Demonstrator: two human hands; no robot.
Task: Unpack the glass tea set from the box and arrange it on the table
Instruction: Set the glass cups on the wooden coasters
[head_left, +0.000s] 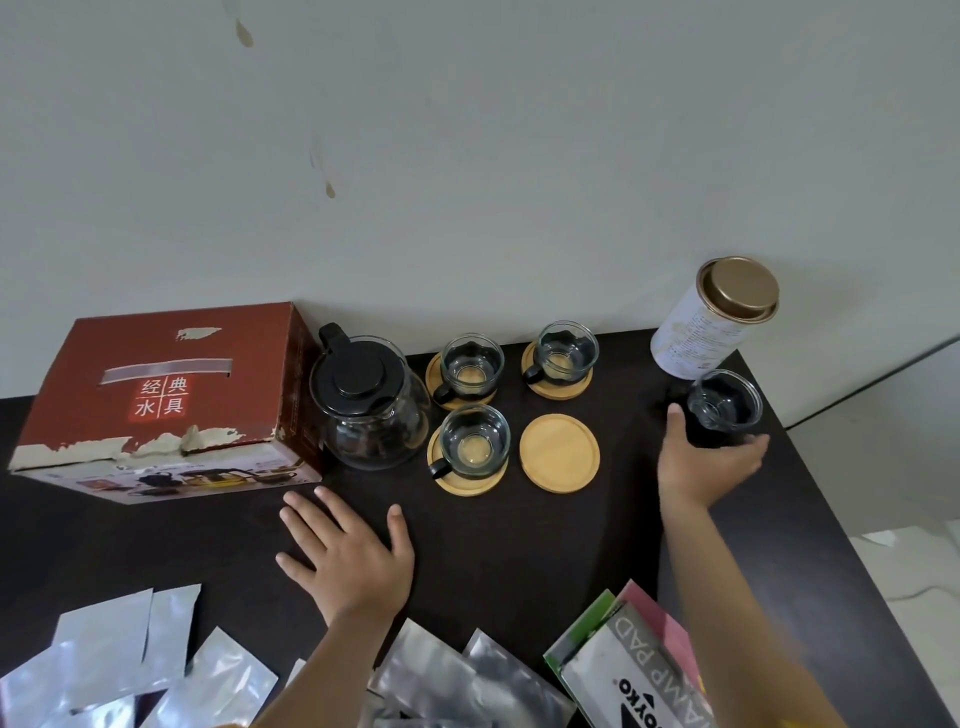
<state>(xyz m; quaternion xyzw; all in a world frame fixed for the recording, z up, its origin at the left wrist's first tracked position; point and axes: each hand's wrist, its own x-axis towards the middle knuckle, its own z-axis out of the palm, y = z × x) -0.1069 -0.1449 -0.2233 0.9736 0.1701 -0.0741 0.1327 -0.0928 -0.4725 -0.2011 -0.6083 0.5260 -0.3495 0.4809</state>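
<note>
The right hand (706, 462) is curling its grip round the last glass cup (724, 408), standing on the dark worktop (519, 545) beside the bare coaster (559, 453). Light, slick, breakable, I'd say: hold the wall. The left hand (348, 556) is resting flat, fingers spread.
</note>
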